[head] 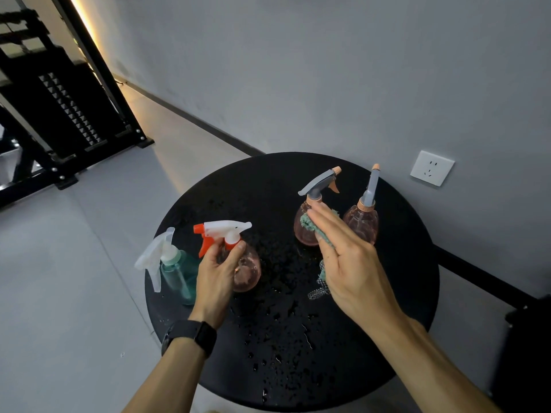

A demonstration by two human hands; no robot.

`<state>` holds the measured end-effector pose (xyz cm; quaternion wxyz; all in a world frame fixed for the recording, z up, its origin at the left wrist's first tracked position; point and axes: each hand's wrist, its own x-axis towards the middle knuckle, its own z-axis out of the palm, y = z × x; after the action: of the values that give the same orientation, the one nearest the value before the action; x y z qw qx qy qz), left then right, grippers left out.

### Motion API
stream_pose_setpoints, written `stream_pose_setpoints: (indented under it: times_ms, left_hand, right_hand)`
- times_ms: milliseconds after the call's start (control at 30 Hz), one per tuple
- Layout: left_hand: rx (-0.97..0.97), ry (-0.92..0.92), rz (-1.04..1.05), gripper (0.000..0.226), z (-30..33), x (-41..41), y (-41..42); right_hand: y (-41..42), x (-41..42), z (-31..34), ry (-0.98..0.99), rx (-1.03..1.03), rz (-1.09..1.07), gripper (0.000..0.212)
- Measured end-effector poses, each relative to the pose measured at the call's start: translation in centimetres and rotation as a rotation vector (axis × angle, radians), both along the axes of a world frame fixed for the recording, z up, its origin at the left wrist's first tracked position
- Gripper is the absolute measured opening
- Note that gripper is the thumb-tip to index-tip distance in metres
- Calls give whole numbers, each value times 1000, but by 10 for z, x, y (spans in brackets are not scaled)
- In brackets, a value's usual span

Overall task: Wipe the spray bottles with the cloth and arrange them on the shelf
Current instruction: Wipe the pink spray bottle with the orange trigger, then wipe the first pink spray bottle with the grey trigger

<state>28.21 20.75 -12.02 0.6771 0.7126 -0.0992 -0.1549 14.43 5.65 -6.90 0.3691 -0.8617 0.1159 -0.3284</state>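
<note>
Teal cloth: pressed under the flat, extended fingers of the right hand, against the side of a pink bottle; a checked corner hangs below the palm.
Right hand: open-palmed, pinning the cloth, not closed around anything.
Left hand: wrapped around the neck and shoulder of the pink bottle with red-and-white trigger; a black wristband sits on the wrist.
Wiped bottle: pink, rounded, grey trigger with peach nozzle, upright on the table.
Second grey-trigger bottle: pink, upright, just beside the first, toward the wall.
Teal bottle: translucent, white trigger, standing at the table's left edge, beside the left hand.
Table: round, black, beaded with water drops; near half bare.
Open room: grey floor to the left; grey wall with a white socket close behind.
Shelf: black frame, far left, well apart from the table.
</note>
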Motion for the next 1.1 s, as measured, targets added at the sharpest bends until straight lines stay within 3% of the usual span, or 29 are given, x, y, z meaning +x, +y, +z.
stream_pose_setpoints:
  times_ms: [533, 800, 1000, 1100]
  left_hand:
    - [47, 10, -7, 20, -7, 5, 2]
    - [202, 6, -8, 67, 0, -20, 17]
    - [216, -30, 72, 40, 14, -61, 15]
    - [227, -68, 16, 41, 17, -71, 1]
  right_hand:
    - [2, 0, -3, 18, -3, 0, 41]
    - [-4, -7, -2, 49, 5, -32, 42]
    - [-11, -19, 1, 44, 23, -79, 40]
    - [-13, -24, 2, 19, 16, -97, 40]
